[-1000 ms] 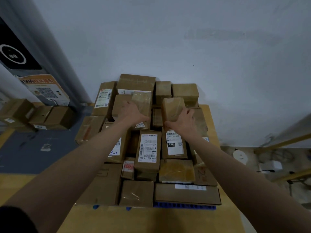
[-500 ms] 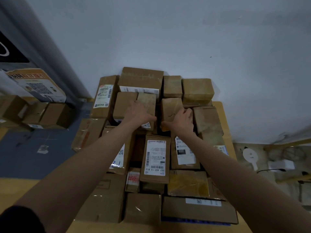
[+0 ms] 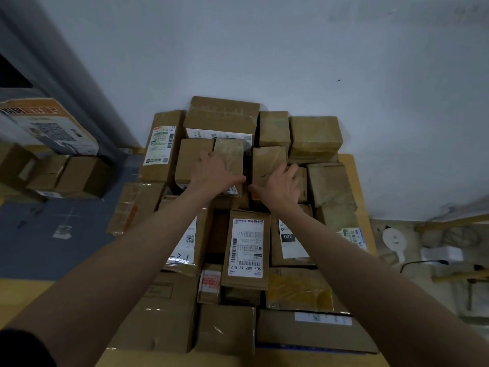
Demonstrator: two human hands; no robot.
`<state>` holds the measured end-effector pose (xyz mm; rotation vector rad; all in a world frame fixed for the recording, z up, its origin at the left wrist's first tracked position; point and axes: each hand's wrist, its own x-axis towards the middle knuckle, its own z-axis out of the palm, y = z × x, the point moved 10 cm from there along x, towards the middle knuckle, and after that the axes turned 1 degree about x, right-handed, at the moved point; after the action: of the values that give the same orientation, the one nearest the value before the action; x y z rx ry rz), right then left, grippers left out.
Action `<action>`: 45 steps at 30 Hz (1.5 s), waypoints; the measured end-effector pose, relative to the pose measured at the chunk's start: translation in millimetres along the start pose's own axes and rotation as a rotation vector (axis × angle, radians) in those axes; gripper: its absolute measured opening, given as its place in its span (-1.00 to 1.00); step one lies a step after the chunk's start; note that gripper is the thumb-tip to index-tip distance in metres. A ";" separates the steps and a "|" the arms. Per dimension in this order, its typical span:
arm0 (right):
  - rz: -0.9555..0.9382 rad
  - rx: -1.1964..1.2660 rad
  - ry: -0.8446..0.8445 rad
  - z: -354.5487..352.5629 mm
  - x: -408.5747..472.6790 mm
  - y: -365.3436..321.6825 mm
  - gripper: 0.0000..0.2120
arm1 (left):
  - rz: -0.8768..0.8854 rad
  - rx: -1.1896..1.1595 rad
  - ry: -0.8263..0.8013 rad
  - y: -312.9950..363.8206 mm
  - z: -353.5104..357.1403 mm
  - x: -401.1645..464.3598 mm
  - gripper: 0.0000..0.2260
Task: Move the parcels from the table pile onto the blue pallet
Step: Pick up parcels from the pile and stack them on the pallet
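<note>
Your left hand [image 3: 215, 172] lies flat, fingers spread, on top of a tape-wrapped parcel [image 3: 229, 165] at 12 o'clock in the stack of parcels [image 3: 248, 250]. Your right hand [image 3: 280, 185] rests with relaxed fingers on the neighbouring small parcel [image 3: 268, 162], at 3 o'clock from the first. Neither hand grips anything. A strip of the blue pallet [image 3: 304, 348] shows under the stack at 6 o'clock.
</note>
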<state>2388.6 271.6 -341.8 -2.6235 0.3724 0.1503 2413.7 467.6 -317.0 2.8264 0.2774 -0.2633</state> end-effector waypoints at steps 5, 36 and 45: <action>-0.001 0.022 -0.007 1.2 0.8 5.8 -0.02 | 0.000 0.004 -0.024 3.6 1.4 3.8 -0.07; -0.066 -0.071 -0.003 9.1 -6.5 3.6 -0.05 | 0.003 0.083 0.015 -0.7 0.4 2.0 -0.05; -0.007 0.069 -0.082 16.0 -8.0 9.3 -0.12 | -0.031 0.028 0.016 -8.2 4.6 0.9 0.03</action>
<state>2377.7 273.2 -358.6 -2.5418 0.3344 0.2374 2412.2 474.0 -323.7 2.8553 0.3240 -0.2532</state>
